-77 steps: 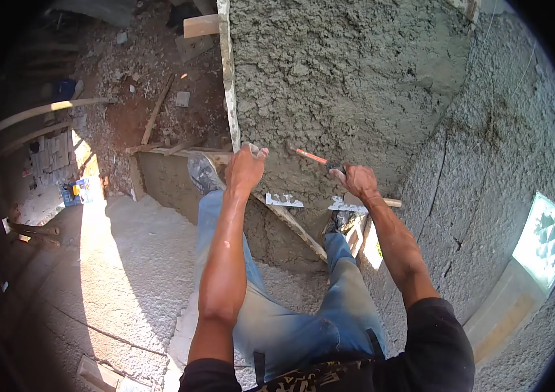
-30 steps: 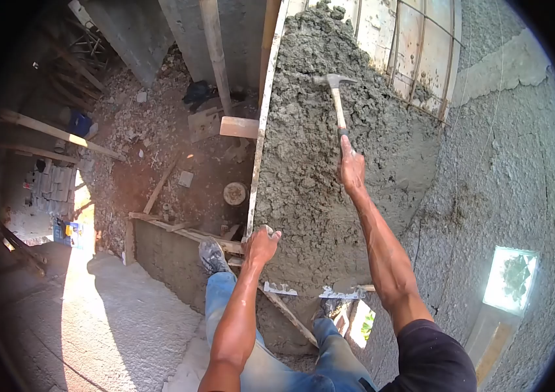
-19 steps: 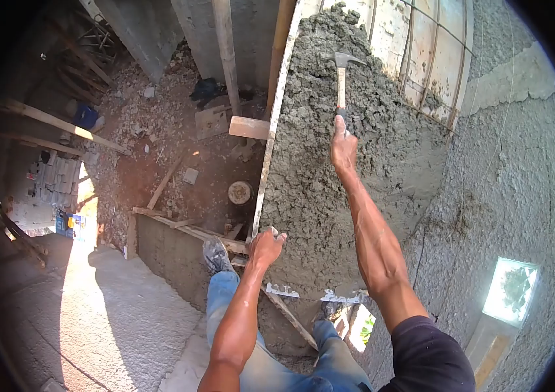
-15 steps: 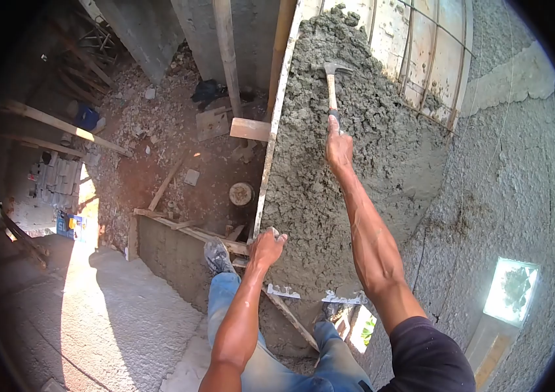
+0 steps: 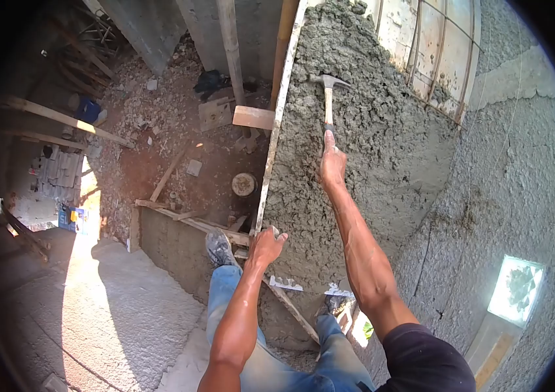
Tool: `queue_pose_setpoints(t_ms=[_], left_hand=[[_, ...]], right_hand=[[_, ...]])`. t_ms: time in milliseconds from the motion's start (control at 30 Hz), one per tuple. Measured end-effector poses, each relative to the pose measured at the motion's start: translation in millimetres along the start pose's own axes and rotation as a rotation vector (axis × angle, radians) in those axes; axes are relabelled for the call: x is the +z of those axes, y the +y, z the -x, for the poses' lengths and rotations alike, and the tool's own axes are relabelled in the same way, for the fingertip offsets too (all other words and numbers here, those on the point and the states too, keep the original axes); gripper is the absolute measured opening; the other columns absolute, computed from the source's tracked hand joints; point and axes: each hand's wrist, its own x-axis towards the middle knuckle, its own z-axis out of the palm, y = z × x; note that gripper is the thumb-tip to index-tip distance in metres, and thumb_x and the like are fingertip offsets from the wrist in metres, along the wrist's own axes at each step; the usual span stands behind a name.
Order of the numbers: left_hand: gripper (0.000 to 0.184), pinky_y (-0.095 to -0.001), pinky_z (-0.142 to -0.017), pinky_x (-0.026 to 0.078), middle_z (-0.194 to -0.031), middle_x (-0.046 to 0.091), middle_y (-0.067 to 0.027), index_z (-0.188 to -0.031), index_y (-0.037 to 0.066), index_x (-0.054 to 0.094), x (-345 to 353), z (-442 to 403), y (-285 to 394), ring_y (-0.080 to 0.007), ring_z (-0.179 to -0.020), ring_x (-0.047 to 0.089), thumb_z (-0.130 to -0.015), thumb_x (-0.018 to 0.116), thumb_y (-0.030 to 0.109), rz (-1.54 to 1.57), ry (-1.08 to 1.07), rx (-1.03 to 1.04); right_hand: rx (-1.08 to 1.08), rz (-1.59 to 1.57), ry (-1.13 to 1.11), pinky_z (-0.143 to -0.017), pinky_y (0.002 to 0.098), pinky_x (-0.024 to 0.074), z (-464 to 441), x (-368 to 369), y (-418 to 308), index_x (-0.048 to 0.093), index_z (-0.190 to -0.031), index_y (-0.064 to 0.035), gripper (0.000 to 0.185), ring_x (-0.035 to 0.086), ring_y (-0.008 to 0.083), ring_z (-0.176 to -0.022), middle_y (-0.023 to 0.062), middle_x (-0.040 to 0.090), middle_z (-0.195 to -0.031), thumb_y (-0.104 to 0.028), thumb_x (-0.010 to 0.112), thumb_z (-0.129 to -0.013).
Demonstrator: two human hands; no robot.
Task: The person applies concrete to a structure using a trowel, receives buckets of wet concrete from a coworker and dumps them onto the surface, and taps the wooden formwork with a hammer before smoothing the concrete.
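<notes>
My right hand (image 5: 333, 160) is wrapped round the dark grip of a claw hammer (image 5: 329, 104). The hammer's metal head lies over rough, wet grey concrete (image 5: 369, 150), its handle pointing back toward me; whether the head touches the surface I cannot tell. Lower down, my left hand (image 5: 267, 245) is closed at the near end of a long wooden form board (image 5: 274, 157) that edges the concrete. Its fingers are curled over the board, partly hidden from view.
Below the board, on the left, lie rubble, planks and a round bucket (image 5: 244, 185). A short wood block (image 5: 253, 117) juts from the board. Steel bars (image 5: 437, 59) cross a pale panel at the top right. My shoe (image 5: 218, 247) rests by a wooden frame.
The hammer and my right hand have come back toward me and slightly left. My left hand stays at the board. The view has shifted a little.
</notes>
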Motion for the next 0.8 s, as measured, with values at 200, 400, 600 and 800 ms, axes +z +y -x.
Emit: queue_pose_setpoints(t_ms=[200, 400, 600, 800], left_hand=[[0.044, -0.0496, -0.087, 0.047, -0.102, 0.065, -0.0274, -0.107, -0.005, 0.06, -2, 0, 5, -0.0448, -0.101, 0.06, -0.091, 0.061, 0.036, 0.111, 0.027, 0.013], [0.045, -0.0482, -0.089, 0.047, -0.108, 0.064, -0.0282, -0.111, -0.005, 0.06, 7, -4, -4, -0.0438, -0.105, 0.06, -0.091, 0.06, 0.035, 0.096, -0.051, -0.034], [0.044, -0.0476, -0.089, 0.047, -0.108, 0.063, -0.0288, -0.11, -0.005, 0.061, 6, 5, -4, -0.0432, -0.105, 0.06, -0.09, 0.061, 0.035, 0.103, -0.047, -0.039], [0.045, -0.048, -0.09, 0.047, -0.109, 0.063, -0.0282, -0.113, -0.004, 0.06, 17, 11, -9, -0.0428, -0.106, 0.059, -0.09, 0.061, 0.036, 0.124, -0.046, -0.031]], right_hand=[[-0.051, 0.134, 0.06, -0.05, 0.0424, 0.0389, -44, -12, 7, 0.056, -0.061, 0.0016, 0.073, 0.05, 0.0245, -0.052, 0.0122, 0.05, -0.054, -0.065, 0.048, -0.09], [0.11, -0.112, 0.019, -0.035, 0.0299, 0.0232, 9, -49, -16, 0.037, -0.057, -0.0151, 0.061, 0.032, 0.011, -0.036, -0.0049, 0.034, -0.049, -0.064, 0.05, -0.09], [0.151, -0.257, -0.028, -0.035, 0.0275, 0.0194, 30, -59, -13, 0.036, -0.061, -0.0162, 0.056, 0.028, 0.0078, -0.037, -0.006, 0.033, -0.048, -0.06, 0.051, -0.092], [0.006, -0.034, 0.001, -0.035, 0.0316, 0.0261, 13, -15, 41, 0.043, -0.057, -0.0126, 0.059, 0.035, 0.0124, -0.036, -0.0019, 0.037, -0.048, -0.059, 0.05, -0.093]])
